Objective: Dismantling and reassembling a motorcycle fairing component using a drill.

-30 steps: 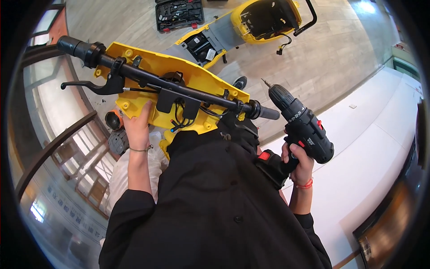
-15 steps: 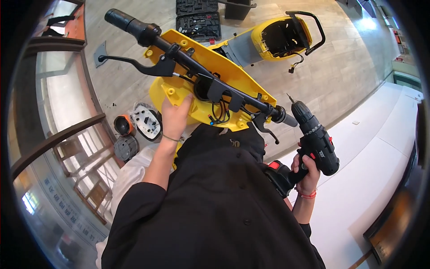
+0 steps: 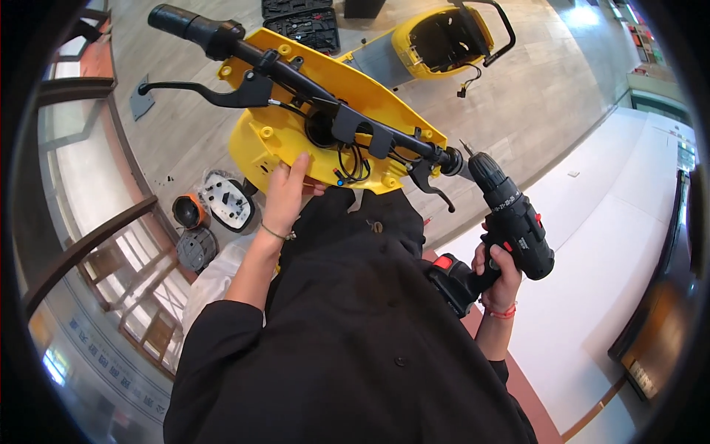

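Note:
My right hand [image 3: 501, 275] is wrapped round the handle of a black cordless drill [image 3: 518, 222], its bit pointing up and away beside the right handlebar grip. My left hand [image 3: 287, 196] holds the near edge of a yellow plastic scooter panel [image 3: 251, 152], thumb on top, with other fingers partly hidden beneath. Across the panel runs a black handlebar [image 3: 310, 92] with a long brake lever [image 3: 200, 92] on the left and a shorter brake lever [image 3: 430, 185] on the right. Dark cables [image 3: 355, 164] hang loose near the handlebar's middle.
Beyond stands a yellow scooter body [image 3: 410, 52] with an open seat bay and black rear rail. An open tool case [image 3: 303, 31] lies on the floor. At left are a plastic-wrapped part [image 3: 225, 198] and round dark parts [image 3: 196, 248]. A white surface [image 3: 584, 222] spans the right.
The view has shifted, so most things sit a little further left and up. My left hand has slid lower, toward the panel's near edge. My right hand still holds the drill.

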Available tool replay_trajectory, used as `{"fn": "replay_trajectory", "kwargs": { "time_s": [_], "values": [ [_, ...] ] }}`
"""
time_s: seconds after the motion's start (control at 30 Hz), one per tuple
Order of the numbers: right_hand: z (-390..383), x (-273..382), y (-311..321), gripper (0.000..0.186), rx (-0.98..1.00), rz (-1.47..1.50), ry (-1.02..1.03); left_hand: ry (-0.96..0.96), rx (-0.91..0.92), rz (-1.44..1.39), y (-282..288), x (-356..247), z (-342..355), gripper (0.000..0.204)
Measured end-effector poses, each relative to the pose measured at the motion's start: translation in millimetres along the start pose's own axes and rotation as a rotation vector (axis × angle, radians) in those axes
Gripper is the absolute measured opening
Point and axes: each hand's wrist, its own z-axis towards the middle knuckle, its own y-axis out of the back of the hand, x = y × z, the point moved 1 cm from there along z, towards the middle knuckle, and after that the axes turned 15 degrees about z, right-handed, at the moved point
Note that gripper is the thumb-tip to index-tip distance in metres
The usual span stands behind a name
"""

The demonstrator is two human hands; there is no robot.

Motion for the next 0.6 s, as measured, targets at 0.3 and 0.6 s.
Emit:
{"fn": "replay_trajectory", "kwargs": {
  "time_s": [0.3,0.6],
  "values": [
    [1.5,-3.3,11.6,0.043,-0.055,0.1,-0.004,-0.144,0.243,0.097,-29.9,27.1,-14.0,0.034],
    [15.8,-6.0,28.6,0.04,-0.049,0.124,-0.054,0.363,0.468,-0.105,-78.7,29.5,-6.0,0.036]
  ]
}}
